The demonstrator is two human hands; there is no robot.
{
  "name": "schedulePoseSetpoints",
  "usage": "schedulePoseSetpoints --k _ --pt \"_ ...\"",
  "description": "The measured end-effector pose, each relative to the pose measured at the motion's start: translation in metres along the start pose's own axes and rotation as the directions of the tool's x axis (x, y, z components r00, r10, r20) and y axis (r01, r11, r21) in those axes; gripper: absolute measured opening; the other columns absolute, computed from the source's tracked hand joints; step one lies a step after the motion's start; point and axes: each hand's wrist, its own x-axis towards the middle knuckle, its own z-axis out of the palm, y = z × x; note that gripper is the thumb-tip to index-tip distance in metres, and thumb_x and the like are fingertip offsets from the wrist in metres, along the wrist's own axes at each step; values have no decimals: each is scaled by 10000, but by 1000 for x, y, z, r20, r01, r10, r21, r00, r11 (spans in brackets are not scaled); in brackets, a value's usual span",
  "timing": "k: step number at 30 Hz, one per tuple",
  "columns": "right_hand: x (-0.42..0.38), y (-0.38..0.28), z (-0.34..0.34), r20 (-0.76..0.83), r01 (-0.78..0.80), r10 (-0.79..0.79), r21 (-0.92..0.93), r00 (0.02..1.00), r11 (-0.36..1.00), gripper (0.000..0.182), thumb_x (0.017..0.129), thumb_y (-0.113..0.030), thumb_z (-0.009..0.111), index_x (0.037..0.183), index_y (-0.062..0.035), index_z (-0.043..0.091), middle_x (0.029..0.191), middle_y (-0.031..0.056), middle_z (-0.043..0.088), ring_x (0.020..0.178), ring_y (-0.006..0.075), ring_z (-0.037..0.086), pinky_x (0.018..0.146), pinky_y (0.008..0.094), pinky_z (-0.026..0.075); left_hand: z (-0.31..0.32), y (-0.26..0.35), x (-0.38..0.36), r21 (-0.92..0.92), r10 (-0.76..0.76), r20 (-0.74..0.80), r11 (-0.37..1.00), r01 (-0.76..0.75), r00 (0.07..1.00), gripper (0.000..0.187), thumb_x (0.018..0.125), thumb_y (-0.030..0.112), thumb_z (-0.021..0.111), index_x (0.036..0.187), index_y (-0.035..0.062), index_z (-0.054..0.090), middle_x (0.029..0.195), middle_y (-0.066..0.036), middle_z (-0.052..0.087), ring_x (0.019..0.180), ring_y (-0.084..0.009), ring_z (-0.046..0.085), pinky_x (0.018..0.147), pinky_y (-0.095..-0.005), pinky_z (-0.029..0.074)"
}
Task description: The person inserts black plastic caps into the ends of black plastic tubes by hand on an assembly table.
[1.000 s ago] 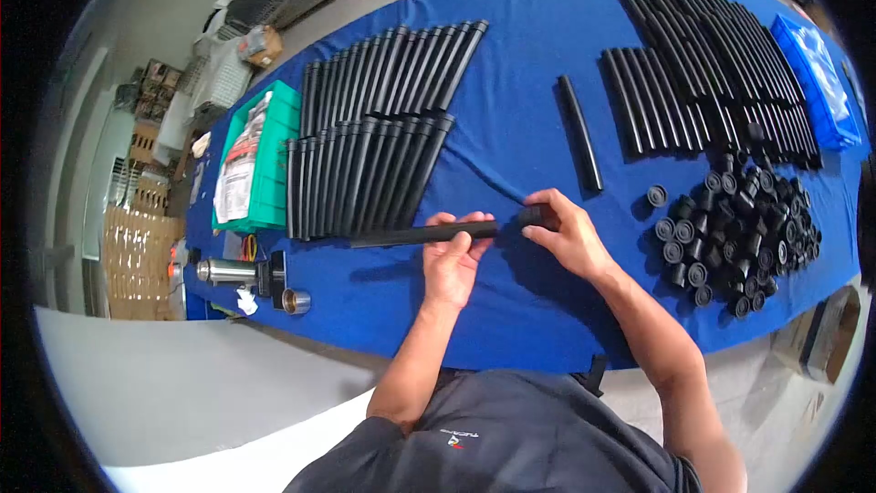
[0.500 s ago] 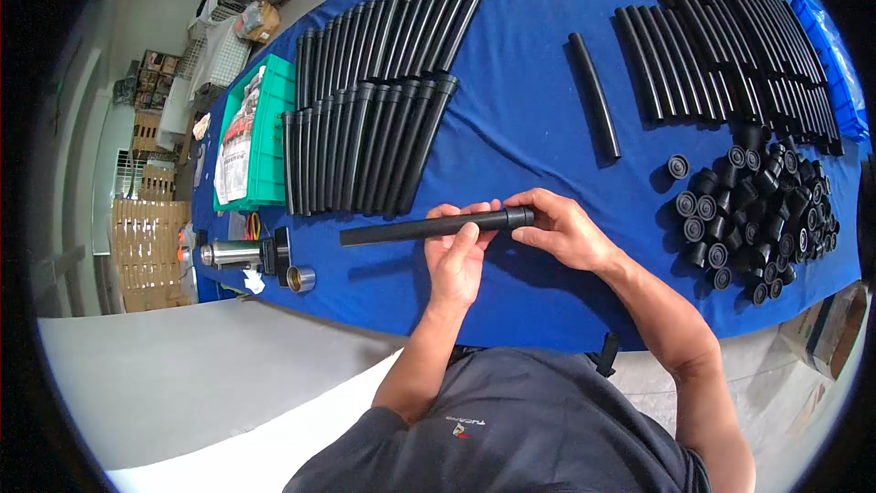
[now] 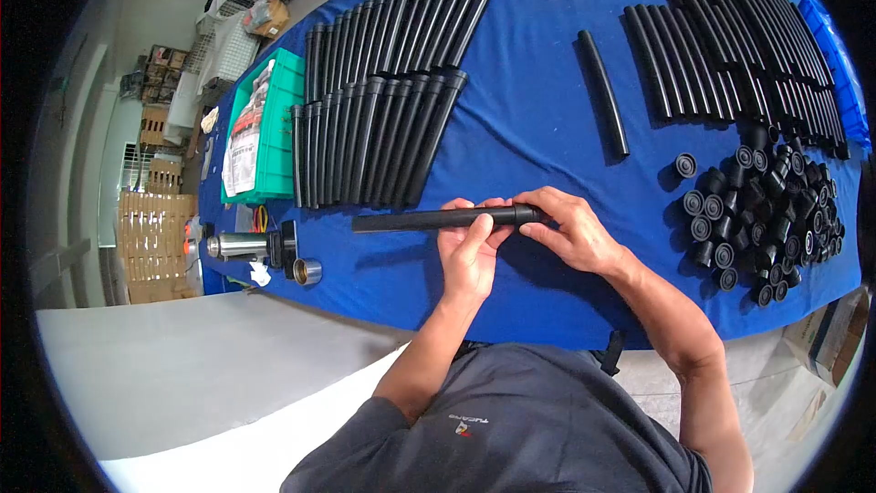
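Observation:
A black tube (image 3: 401,220) lies level above the blue cloth, held in both hands. My left hand (image 3: 470,251) is closed around its middle, thumb on top. My right hand (image 3: 575,228) grips the cap (image 3: 526,214) at the tube's right end, partly covering it. To the left stand two rows of capped black tubes (image 3: 365,141). A single plain tube (image 3: 604,96) rests on the cloth farther away. On the right is a heap of loose black caps (image 3: 757,210).
Many plain tubes (image 3: 680,64) are stacked at the far right by a blue crate (image 3: 835,73). At left stand a green crate (image 3: 278,141) with printed paper, a steel flask (image 3: 242,246) and a metal cup (image 3: 307,271). Blue cloth (image 3: 520,64) covers the table.
The whole scene has shifted slightly in the view. Both hands keep their hold on the tube and cap, with little visible change between them.

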Motion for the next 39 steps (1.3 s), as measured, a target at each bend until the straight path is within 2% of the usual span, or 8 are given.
schedulePoseSetpoints --k 3,6,18,24,27,32,34,39 --pt "1 2 -1 -14 54 -54 -33 998 998 347 917 -135 669 1223 22 620 1063 210 661 949 384 662 830 443 524 2 -2 -1 -25 -15 -17 1000 14 1000 267 952 -8 650 1155 134 554 1144 -135 681 1094 -254 682 897 -382 626" --pt "1 0 -2 3 41 -41 -59 999 997 344 918 -136 669 1220 22 620 1053 211 660 945 387 662 828 441 524 2 -5 -2 -15 9 -35 1000 -9 999 285 943 -3 653 1165 127 530 1132 -150 691 1087 -283 687 907 -431 621" --pt "2 4 0 44 40 -37 -82 998 996 334 920 -146 675 1199 29 618 982 208 640 873 384 646 772 445 515 -7 -10 -4 -76 -37 -66 997 32 997 272 947 6 657 1161 123 536 1142 -172 685 1067 -290 695 900 -435 623" --pt "2 -2 -10 101 -6 15 -89 995 996 346 905 -166 698 1181 25 615 955 197 626 842 363 636 751 454 501 -26 -1 -4 -23 -111 73 993 113 991 352 957 63 661 1280 111 528 1255 -216 644 1154 -334 655 993 -481 576" --pt "5 2 -18 118 -37 54 -139 992 990 362 892 -182 715 1174 21 614 971 201 631 873 363 642 773 451 505 -50 17 3 -135 -119 124 982 136 985 422 968 112 661 1361 99 508 1356 -214 600 1309 -388 552 1073 -512 521" --pt "3 6 -5 144 13 -4 -58 990 998 373 865 -197 746 1150 13 627 1047 216 660 1002 389 655 876 442 524 -75 12 2 -172 -179 232 960 222 956 344 920 53 704 1244 94 597 1328 -202 630 1342 -441 508 1123 -542 464" --pt "1 11 2 127 82 -71 -86 989 993 344 879 -196 731 1140 8 638 1062 216 669 1015 401 653 895 466 519 -74 14 1 -128 -186 229 967 219 956 391 904 132 743 1269 135 602 1346 -184 629 1346 -441 502 1161 -582 379" --pt "-2 7 -3 189 -20 20 1 982 1000 369 889 -238 729 1109 30 602 945 220 669 898 429 664 780 474 526 -90 12 4 -284 -183 279 922 263 943 320 918 92 729 1204 84 586 1352 -252 600 1343 -462 500 1106 -588 470"
